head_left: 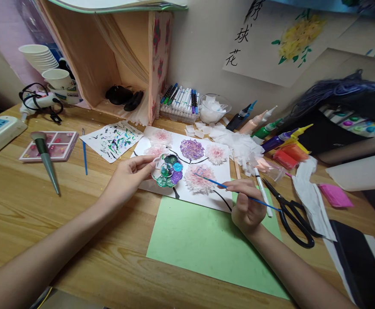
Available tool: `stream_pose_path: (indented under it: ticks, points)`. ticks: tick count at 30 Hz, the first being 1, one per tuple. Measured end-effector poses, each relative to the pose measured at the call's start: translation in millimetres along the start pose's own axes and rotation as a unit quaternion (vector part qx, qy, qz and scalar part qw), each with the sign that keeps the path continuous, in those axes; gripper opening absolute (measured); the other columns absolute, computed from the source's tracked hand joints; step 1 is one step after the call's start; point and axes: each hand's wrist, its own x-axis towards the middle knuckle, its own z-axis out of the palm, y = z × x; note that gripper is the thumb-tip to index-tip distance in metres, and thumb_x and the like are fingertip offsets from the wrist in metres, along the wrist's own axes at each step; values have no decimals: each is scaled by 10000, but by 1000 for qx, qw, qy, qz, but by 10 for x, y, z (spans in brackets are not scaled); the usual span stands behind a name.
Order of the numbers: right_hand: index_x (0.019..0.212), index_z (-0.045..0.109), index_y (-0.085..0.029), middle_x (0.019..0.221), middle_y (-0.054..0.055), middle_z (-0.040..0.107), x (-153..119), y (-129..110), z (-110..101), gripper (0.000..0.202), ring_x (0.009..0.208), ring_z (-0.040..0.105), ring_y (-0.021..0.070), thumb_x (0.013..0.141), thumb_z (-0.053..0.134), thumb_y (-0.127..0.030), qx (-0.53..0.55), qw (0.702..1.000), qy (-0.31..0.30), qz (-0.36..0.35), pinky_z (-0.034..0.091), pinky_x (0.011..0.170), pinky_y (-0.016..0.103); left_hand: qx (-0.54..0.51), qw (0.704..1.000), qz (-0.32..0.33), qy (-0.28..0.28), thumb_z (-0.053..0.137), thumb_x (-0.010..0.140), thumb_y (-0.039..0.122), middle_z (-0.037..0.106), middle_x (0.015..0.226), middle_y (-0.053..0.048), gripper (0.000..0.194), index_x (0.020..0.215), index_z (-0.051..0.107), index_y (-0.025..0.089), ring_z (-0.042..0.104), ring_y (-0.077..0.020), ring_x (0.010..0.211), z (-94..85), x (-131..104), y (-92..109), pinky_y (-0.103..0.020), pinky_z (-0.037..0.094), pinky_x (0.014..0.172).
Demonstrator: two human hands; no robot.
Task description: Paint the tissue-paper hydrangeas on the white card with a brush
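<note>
Gripping 1 palette (167,171) w/ L hand (132,175), 1 blue paintbrush (220,184) w/ R hand (248,203).

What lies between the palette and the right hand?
In the head view, a pink flower on the white sheet lies between palette and right hand, with the brush reaching over the flower.

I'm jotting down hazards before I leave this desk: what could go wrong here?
The palette, held by the left hand over the artwork, might drip paint if tilted. The open scissors, close to the right hand, could nick its forearm if it drifts outward.
</note>
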Motion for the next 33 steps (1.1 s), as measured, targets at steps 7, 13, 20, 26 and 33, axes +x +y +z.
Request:
stream_pose_path:
  ticks: [7, 13, 20, 26, 33]
  points:
    - [934, 608, -215, 779, 24, 671, 10, -10, -8, 191, 759, 638, 188, 869, 443, -145, -6, 1000, -17, -1, 498, 644, 355, -6, 1000, 0, -4, 703, 726, 421, 726, 1062, -60, 390, 1042, 715, 193, 660, -187, 890, -5, 10, -6, -258, 570, 739]
    - [948, 610, -218, 779, 27, 671, 7, 5, 3, 189, 749, 638, 185, 875, 447, -156, -4, 1000, -10, -1, 500, 631, 353, -18, 1000, 3, -6, 711, 728, 395, 725, 1076, -56, 347, 1022, 726, 211, 667, -189, 922, -3, 4, -3, -245, 570, 760]
    - [947, 604, -223, 794, 32, 680, 13, -4, 1, 173, 763, 645, 190, 888, 443, -197, -19, 1000, -13, 6, 511, 636, 363, -10, 1000, 5, -6, 701, 729, 407, 716, 1102, -62, 364, 1032, 723, 207, 669, -201, 934, -1, 8, -13, -262, 578, 762]
    - [940, 605, -219, 795, 32, 682, 19, -6, 12, 172, 757, 649, 186, 889, 441, -197, -18, 1000, -13, 6, 513, 639, 355, -23, 1000, 4, -4, 716, 723, 393, 723, 1083, -48, 333, 1007, 731, 221, 666, -183, 936, -3, 15, -16, -235, 571, 760]
    - [994, 608, -244, 847, 42, 705, 3, -24, 10, 202, 773, 659, 205, 904, 428, -221, -6, 1000, 17, -18, 522, 627, 377, -22, 1000, 3, -5, 714, 725, 399, 730, 1056, -49, 342, 1012, 728, 214, 668, -170, 881, 6, 8, -28, -227, 570, 727]
